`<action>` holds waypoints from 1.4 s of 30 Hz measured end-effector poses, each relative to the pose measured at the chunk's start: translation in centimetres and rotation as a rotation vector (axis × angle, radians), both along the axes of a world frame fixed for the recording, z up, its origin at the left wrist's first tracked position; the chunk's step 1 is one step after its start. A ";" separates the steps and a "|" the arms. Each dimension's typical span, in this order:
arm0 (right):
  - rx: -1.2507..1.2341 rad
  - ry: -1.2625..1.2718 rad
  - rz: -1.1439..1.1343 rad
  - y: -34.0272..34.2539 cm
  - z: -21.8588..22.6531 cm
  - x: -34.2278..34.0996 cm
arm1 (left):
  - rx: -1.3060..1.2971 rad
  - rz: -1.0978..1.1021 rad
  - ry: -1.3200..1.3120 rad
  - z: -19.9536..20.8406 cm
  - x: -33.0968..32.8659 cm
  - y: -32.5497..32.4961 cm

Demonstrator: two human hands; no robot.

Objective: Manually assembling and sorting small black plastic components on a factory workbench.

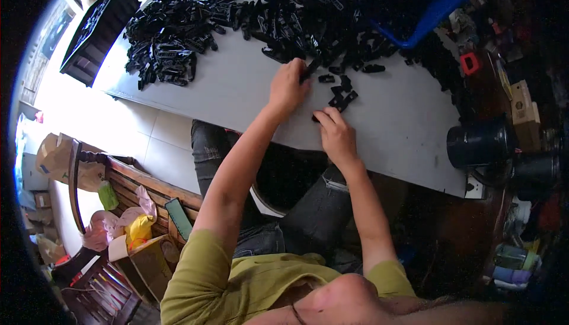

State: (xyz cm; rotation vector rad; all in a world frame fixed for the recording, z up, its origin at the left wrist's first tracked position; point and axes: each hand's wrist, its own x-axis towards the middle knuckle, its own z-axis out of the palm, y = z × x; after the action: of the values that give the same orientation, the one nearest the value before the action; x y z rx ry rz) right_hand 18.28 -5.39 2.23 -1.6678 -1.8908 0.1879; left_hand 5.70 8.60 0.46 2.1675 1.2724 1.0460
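My left hand (288, 88) is closed around a slim black plastic part (310, 69) at the front of the heap. To its right and nearer me, my right hand (336, 133) pinches a small black piece (316, 117) just above the tabletop; most of it is hidden by the fingers. Between and beyond the hands lie several loose small black pieces (342, 95) on the grey-white table (237, 97). A large heap of black plastic parts (172, 46) spreads over the far side.
A blue plastic bin (441, 14) with black parts leans at the far right. A black crate (101, 31) stands beyond the table's left end. Black cylindrical containers (480, 142) sit at the right edge. A wooden bench (151, 186) with bags and a carton is at lower left.
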 end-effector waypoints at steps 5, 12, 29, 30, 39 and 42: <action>-0.400 1.232 -0.201 -1.7 -0.3 2.6 | -0.248 -0.117 -0.352 1.1 -3.4 -2.3; -0.402 1.361 -0.049 -1.4 0.3 2.1 | -0.502 -0.335 -0.167 2.1 -6.0 -5.9; -0.423 1.044 0.039 -1.0 0.9 0.9 | -0.149 -0.438 0.000 1.0 -6.0 -6.4; -0.423 1.047 0.058 -1.1 0.8 0.8 | -0.127 -0.440 -0.008 0.9 -6.0 -6.4; -0.292 0.744 -0.051 -1.8 0.5 0.6 | -0.090 -0.407 0.033 1.0 -5.9 -6.6; -0.321 0.638 -0.046 -1.6 1.0 0.4 | -0.082 -0.415 0.031 1.0 -5.9 -6.6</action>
State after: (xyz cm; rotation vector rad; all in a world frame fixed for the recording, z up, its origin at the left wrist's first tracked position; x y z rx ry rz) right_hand 18.73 -7.02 3.21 -1.5889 -1.3816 0.9269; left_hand -0.21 2.01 1.43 2.2579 0.8069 0.7783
